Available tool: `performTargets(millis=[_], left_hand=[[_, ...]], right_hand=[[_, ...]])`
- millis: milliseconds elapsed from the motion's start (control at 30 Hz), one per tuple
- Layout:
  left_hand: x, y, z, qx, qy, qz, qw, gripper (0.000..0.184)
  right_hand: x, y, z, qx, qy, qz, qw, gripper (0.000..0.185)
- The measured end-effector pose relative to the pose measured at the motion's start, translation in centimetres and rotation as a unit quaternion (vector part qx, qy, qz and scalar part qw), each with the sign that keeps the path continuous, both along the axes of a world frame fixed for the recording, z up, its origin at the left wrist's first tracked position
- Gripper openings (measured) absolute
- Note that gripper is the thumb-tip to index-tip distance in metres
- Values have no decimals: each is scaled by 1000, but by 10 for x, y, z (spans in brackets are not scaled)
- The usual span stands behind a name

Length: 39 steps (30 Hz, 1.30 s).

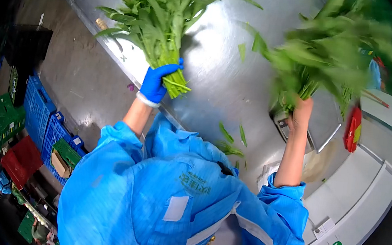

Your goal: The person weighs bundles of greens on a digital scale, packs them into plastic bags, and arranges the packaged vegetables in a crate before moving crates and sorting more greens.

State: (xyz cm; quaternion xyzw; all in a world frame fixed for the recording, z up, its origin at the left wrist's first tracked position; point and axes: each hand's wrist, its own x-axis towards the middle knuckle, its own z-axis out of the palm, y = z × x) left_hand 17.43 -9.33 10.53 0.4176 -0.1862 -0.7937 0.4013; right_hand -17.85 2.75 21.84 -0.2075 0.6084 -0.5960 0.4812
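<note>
My left hand, in a blue glove, is closed around the cut stems of a bunch of leafy greens. Its leaves point away from me over the steel table. Bare, my right hand grips the stems of a second bunch of leafy greens, whose leaves are smeared by motion. Beneath that bunch is a metal plate, partly covered. Loose leaf pieces lie on the table. A knife with a wooden handle rests along the left edge.
On the left floor stand blue crates, green crates and a red crate. To the right are a white curved counter and a red-and-yellow object. A person is at the lower left.
</note>
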Motion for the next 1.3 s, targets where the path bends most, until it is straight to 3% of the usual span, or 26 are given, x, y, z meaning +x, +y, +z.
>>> performTargets(millis=[33,100,167,233,367,467,500,567,600,633,667,767,800,833,867,900,967,1100,1167,1233,1267,1300], left_hand=[[6,-5,8,-3,1,23,1000,38],[27,-15,22,-15,80,59,995,39],[43,-21,34,-29,62,109,992,56],[51,-29,25,-84,47,124,988,58],[65,-36,21,-91,69,139,984,57],[71,-33,8,-61,77,131,987,53],[70,-30,8,-52,71,128,988,53],[64,-21,5,-20,73,141,987,51],[60,-18,5,-2,66,139,988,51],[56,-15,5,17,59,137,989,50],[51,-12,2,17,54,125,991,51],[32,-7,-9,34,16,82,996,53],[22,-7,-10,29,1,72,997,53],[10,-7,-3,29,-19,71,997,49],[-1,-8,2,7,-38,52,998,45],[-12,-10,8,-15,-57,35,998,42],[-35,-13,22,-62,-78,-5,995,40],[-77,-11,19,-36,-28,-100,994,39],[-98,0,-9,34,14,-140,990,39],[-114,20,-41,123,62,-152,979,38],[-116,34,-69,159,64,-169,971,37],[-114,43,-88,194,65,-185,961,37]], right_hand=[[-7,-11,5,47,74,7,996,27],[9,-13,35,-1,53,30,998,26],[24,-5,41,-8,42,66,997,29],[47,-3,12,107,65,97,987,30],[58,-28,-45,173,46,417,891,22],[18,-27,-123,194,90,470,857,26],[-7,-27,-143,234,140,455,848,28],[-49,-51,-115,324,248,348,844,26],[-102,-54,-141,335,369,332,801,24],[-135,-65,-125,386,446,239,772,23],[-183,-69,-127,352,601,189,692,25],[-211,-96,-42,398,696,2,597,26],[-227,-98,-31,340,747,-22,571,24],[-237,-103,-13,325,639,-54,695,27],[-227,-102,6,254,638,-97,720,25],[-225,-99,19,180,490,-139,842,21],[-175,-89,41,0,350,-185,918,20],[-50,-54,22,-55,215,-162,961,29],[12,-32,-30,9,77,-168,983,33],[57,-1,-108,145,-22,-43,988,30],[86,10,-140,132,-139,-57,980,28],[107,20,-160,139,-150,-56,977,29]])
